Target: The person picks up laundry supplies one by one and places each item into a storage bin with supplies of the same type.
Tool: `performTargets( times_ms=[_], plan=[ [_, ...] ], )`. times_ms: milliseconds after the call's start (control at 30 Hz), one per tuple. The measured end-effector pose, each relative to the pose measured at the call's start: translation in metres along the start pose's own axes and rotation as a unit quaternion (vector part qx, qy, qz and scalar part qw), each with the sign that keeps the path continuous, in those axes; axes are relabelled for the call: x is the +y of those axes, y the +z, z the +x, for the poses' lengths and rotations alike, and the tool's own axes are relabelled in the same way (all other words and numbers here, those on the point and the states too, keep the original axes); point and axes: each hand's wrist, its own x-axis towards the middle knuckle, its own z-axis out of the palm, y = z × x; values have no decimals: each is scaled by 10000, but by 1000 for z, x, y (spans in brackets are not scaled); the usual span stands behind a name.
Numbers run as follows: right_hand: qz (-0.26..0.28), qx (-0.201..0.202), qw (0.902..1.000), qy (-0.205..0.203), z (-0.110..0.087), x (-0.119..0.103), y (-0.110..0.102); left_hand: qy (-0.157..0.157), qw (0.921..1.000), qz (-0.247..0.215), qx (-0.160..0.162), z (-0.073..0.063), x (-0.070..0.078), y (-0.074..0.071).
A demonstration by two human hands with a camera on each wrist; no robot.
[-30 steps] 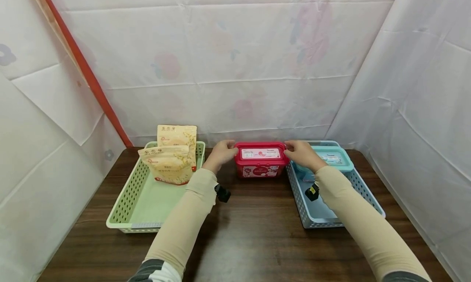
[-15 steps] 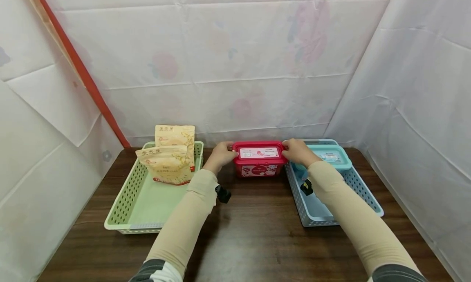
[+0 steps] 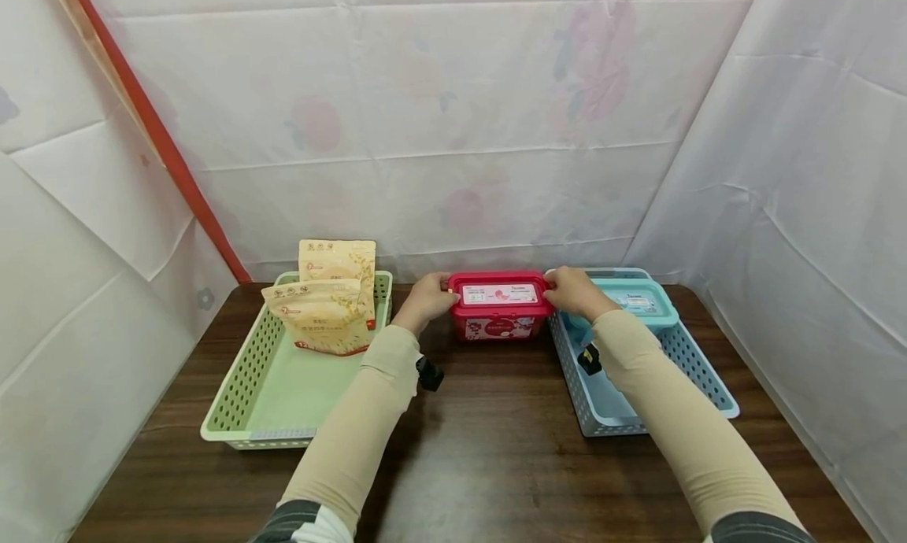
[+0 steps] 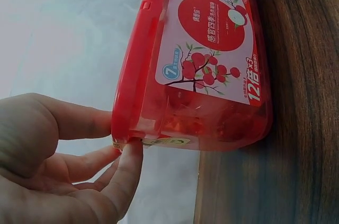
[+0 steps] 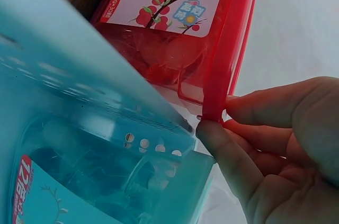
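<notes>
A red plastic tub of laundry pods [image 3: 500,305] stands on the dark wooden table between two baskets, its lid on and its label facing me. My left hand [image 3: 427,303] pinches the left end of its lid; in the left wrist view the thumb and fingers [image 4: 127,173] grip the lid's edge. At the opposite end my right hand [image 3: 577,293] pinches the lid's edge, with the fingers [image 5: 217,139] on the rim in the right wrist view. Beside that hand, a turquoise tub [image 3: 641,303] of the same kind sits in the blue basket [image 3: 616,429].
To the left is a green basket [image 3: 244,401] holding two upright yellow pouches [image 3: 322,319]. The blue basket's wall lies right by the red tub's right end. A white patterned cloth [image 3: 425,134] hangs behind and along both sides.
My right wrist has shifted slightly left, and the head view has moved a little. Both hands keep their pinch on the lid, and the red tub stays where it was.
</notes>
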Motion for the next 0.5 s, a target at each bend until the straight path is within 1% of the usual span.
performTargets(
  times_ms=[267,500],
  plan=[
    [72,-53,10000,-41,-1,-2,-2,-64,9999,-84,-128,-1,-2,-6],
    [216,-151,9996,35,-7,-6,2,-55,9997,-3,-247,-8,-4,-9]
  ],
)
